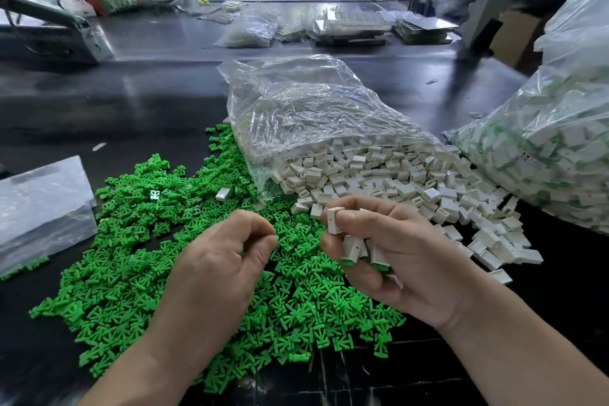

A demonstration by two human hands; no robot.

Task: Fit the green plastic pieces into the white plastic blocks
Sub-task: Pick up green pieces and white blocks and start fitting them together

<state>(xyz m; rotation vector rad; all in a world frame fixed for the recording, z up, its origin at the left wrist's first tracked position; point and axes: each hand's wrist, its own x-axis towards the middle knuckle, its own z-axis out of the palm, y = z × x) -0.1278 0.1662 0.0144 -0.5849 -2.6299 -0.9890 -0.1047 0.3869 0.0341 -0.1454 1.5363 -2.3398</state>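
Left grip, right grip and forearms are bare.

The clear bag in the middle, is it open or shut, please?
Open: white blocks spill from the bag onto the table.

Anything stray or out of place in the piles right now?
Yes: one white block lies alone in the green pieces, left of the clear bag, away from the white pile. A second pale piece sits further left.
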